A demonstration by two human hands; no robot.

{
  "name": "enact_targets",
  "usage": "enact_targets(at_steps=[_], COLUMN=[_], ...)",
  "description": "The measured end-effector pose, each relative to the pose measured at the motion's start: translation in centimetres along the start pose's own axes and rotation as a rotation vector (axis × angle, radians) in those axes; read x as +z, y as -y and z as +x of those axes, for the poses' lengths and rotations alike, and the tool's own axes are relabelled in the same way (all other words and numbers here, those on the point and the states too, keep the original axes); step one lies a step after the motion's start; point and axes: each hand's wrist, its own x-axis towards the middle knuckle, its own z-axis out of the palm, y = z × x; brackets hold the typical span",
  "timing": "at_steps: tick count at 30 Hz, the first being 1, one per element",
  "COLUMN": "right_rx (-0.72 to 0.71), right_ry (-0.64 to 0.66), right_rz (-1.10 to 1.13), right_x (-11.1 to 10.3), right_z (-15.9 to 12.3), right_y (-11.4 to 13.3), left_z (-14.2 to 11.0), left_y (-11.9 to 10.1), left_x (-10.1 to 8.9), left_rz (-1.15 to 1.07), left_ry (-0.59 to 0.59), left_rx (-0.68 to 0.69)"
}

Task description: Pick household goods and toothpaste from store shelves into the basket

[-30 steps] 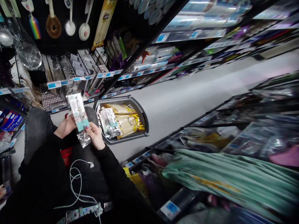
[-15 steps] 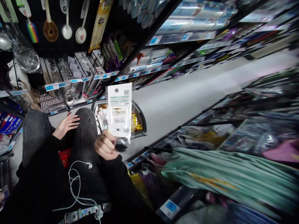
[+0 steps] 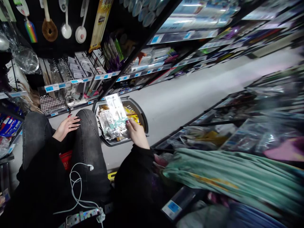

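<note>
My right hand (image 3: 139, 134) pinches the lower right edge of a flat, shiny packet (image 3: 116, 106) over the basket. Its contents are blurred by glare, with pale and greenish printing. The dark-rimmed basket (image 3: 111, 143) stands on the floor beside my right knee. Inside it lie several clear packets and a yellow package (image 3: 135, 117), partly hidden by the packet and my fingers. My left hand (image 3: 65, 127) rests by my knees with fingers stretched out, holding nothing.
Kitchen tools hang on the rack ahead, among them a brown brush (image 3: 49, 30) and a strainer (image 3: 26, 59). Shelves flank the aisle floor (image 3: 171, 98). A green cloth-like bundle (image 3: 218, 174) lies at right. White earphones (image 3: 77, 183) lie across my lap.
My right hand has moved forward and right, lowering the packet from upright before me to over the basket, tilted flatter. My left hand stays put.
</note>
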Motion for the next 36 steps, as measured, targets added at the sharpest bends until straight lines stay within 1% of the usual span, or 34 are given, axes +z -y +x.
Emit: enact_targets(at_steps=[1,2,3,6,8,10,12,15,16,18,22,25,30,34,36], right_rx=[0.063,0.118,0.162,0.229,0.263,0.303,0.35,0.394,0.386,0.326,0.197,0.198,0.242,0.217,0.239], right_ry=[0.028,0.073,0.119,0.225,0.272,0.298,0.296,0.229,0.2,0.164,0.165,0.155,0.119,0.135,0.141], right_rz=[-0.181,-0.308,-0.388,-0.483,-0.537,-0.59,-0.645,-0.718,-0.735,-0.76,-0.827,-0.845,-0.82,-0.821,-0.82], right_x=[-0.4,-0.4,0.0,2.1,3.6,4.7,5.3,6.0,6.3,7.3,9.9,11.3,12.1,12.6,12.9], right_z=[1.1,2.0,2.8,4.3,4.8,4.9,5.0,4.9,4.8,4.8,5.1,5.6,5.7,5.6,5.8], right_y=[-1.9,-3.6,-5.2,-8.7,-10.2,-11.1,-11.4,-11.0,-10.6,-9.9,-9.0,-9.2,-9.6,-9.6,-9.8], left_z=[0.0,0.1,0.1,0.2,0.2,0.1,0.1,0.2,0.2,0.3,0.3,0.2,0.1,0.3,0.3], left_y=[0.0,0.1,0.1,0.3,0.4,0.4,0.5,0.5,0.5,0.5,0.4,0.2,0.1,0.2,0.2], left_x=[0.0,-0.1,-0.1,-0.2,-0.3,-0.4,-0.4,-0.3,-0.3,-0.2,-0.1,-0.1,0.2,0.2,0.1], left_rz=[0.001,-0.001,-0.003,-0.009,-0.01,-0.008,-0.007,-0.005,-0.004,-0.001,-0.001,-0.005,0.0,0.009,0.009], left_ry=[0.001,0.002,0.003,0.007,0.007,0.004,0.003,0.007,0.008,0.006,0.002,-0.007,-0.016,-0.002,0.007], left_rx=[0.0,0.0,-0.001,-0.004,-0.001,0.005,0.009,0.007,0.007,0.005,-0.006,-0.005,-0.017,-0.015,-0.011])
